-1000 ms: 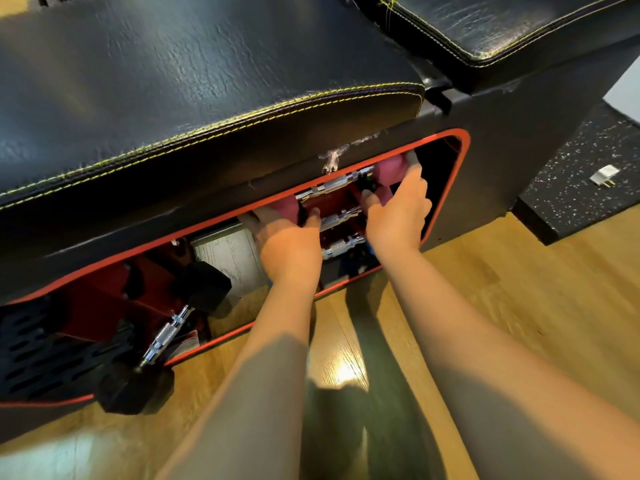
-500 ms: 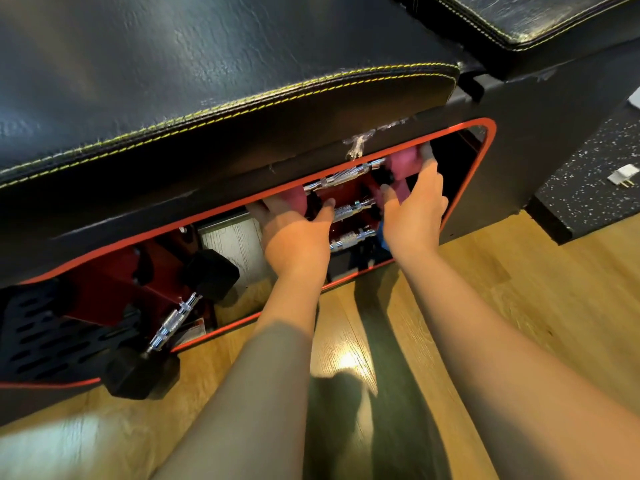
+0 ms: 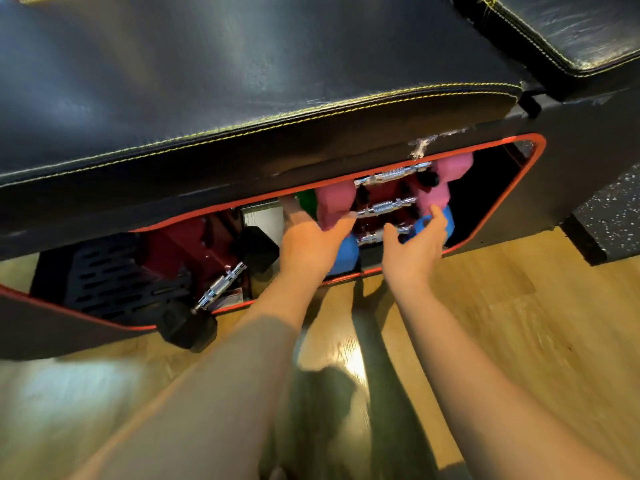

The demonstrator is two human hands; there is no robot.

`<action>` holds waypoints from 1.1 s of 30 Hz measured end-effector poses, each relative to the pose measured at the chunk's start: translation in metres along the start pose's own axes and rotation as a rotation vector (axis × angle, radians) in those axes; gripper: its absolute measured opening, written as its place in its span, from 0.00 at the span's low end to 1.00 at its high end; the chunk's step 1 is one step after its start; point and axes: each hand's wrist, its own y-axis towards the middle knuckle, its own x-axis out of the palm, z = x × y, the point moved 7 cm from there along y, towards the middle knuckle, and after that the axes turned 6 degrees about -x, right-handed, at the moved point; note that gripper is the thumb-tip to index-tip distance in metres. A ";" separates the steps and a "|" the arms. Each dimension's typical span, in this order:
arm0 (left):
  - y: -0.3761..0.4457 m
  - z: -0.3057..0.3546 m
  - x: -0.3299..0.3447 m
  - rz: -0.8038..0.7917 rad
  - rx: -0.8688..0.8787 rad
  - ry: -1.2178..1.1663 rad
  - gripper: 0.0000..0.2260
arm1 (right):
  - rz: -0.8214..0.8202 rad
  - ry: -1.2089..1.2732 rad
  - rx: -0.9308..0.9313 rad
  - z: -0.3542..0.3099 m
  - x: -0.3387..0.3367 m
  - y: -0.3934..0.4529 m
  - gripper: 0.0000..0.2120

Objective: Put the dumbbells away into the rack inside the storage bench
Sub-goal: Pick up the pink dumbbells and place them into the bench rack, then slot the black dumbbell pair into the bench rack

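- Far left of both hands: black hexagonal rubber dumbbell with a knurled chrome handle (image 3: 221,287), leaning out over the red-trimmed opening of the black padded storage bench (image 3: 535,161); long axis steeply tilted, lower head (image 3: 187,328) pointing down and out toward the wooden floor (image 3: 519,323), upper head (image 3: 254,249) inside. Not yet racked.
- Left hand (image 3: 308,240): reaching into the opening, fingers relaxed and spread, thumb touching the left head of the pink dumbbell with a chrome handle (image 3: 334,206); nothing gripped.
- Between the hands: three chrome handles stacked on the dark red metal rack (image 3: 381,195), long axes running left to right, roughly level, heads pointing sideways; pink ones above, blue dumbbell (image 3: 346,252) lowest.
- Right hand (image 3: 414,249): loosely curled fingers near the blue right-hand head (image 3: 445,225), apparently holding nothing.
- Risks, as judged: black dumbbell sliding out onto the floor, caused by its perch on the lip; a knock from the left forearm tipping it; fingers pinched between packed heads.
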 end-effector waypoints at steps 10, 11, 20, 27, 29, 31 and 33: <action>-0.034 -0.152 -0.122 -0.555 0.135 0.354 0.15 | -0.481 0.003 -0.202 -0.004 0.142 -0.157 0.13; -0.042 -0.171 -0.140 -0.493 0.086 0.256 0.13 | -0.545 0.008 -0.192 -0.001 0.154 -0.172 0.12; -0.156 -0.409 -0.222 0.229 -0.488 -0.180 0.11 | -1.205 -0.213 -0.286 0.033 0.209 -0.314 0.09; -0.297 -0.524 -0.190 0.587 -0.946 0.145 0.28 | -1.593 -0.403 -0.427 0.040 0.229 -0.433 0.30; -0.320 -0.539 -0.178 0.665 -1.064 -0.001 0.35 | -1.622 -0.468 -0.512 0.040 0.232 -0.455 0.37; -0.328 -0.555 -0.169 0.711 -1.097 -0.255 0.37 | -1.596 -0.542 -0.574 0.041 0.235 -0.466 0.43; -0.331 -0.562 -0.167 0.735 -1.077 -0.350 0.33 | -1.572 -0.617 -0.605 0.046 0.235 -0.475 0.45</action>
